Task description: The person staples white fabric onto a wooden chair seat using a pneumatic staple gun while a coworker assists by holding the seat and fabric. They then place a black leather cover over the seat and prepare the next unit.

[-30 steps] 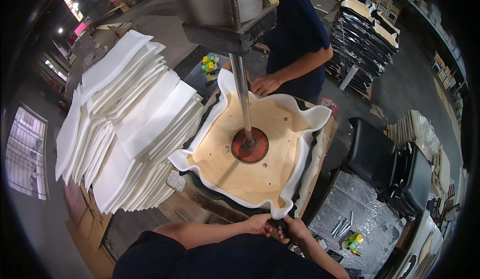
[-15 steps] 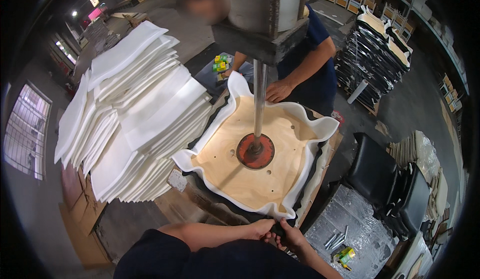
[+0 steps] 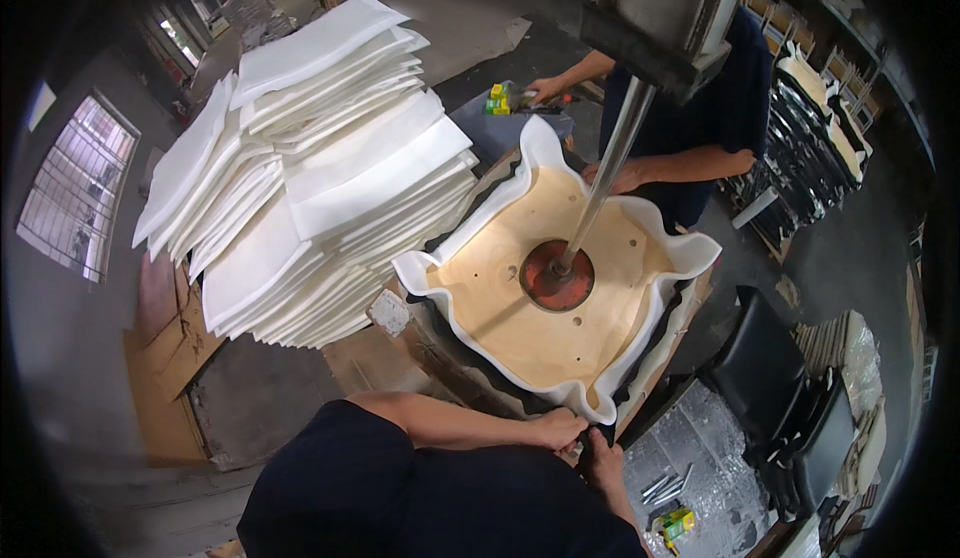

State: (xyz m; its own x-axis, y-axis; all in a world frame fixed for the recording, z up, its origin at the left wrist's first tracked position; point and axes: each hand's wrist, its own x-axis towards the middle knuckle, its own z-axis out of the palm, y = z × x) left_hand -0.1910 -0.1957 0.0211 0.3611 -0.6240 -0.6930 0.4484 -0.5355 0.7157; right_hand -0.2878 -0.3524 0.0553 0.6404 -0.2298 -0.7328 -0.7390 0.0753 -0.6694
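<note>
A square plywood board [image 3: 480, 303] lies flat, with white foam [image 3: 540, 143] curling up round its edges. Dark cover material [image 3: 455, 343] shows beneath the foam along the sides. At the board's near corner, my left hand [image 3: 562, 430] and my right hand [image 3: 604, 460] are close together. Both are closed on the black cover material [image 3: 603, 434], thumbs and fingers pinching it beside the foam. Part of their grip is hidden by the fingers. A red round press plate [image 3: 540, 293] on a metal rod [image 3: 612, 158] bears on the board's middle.
Stacked white foam sheets [image 3: 340, 173] rise at the left. Across the board, a co-worker's hand [image 3: 545, 88] is over a bin [image 3: 490, 138] with yellow-green boxes; another rests by the foam. At right are black padded seats [image 3: 765, 348] and a plastic-covered surface [image 3: 700, 438] with metal staple strips.
The view has swung, so everything sits shifted and tilted. My hands keep their hold at the near corner. The co-worker's one hand has moved at the bin.
</note>
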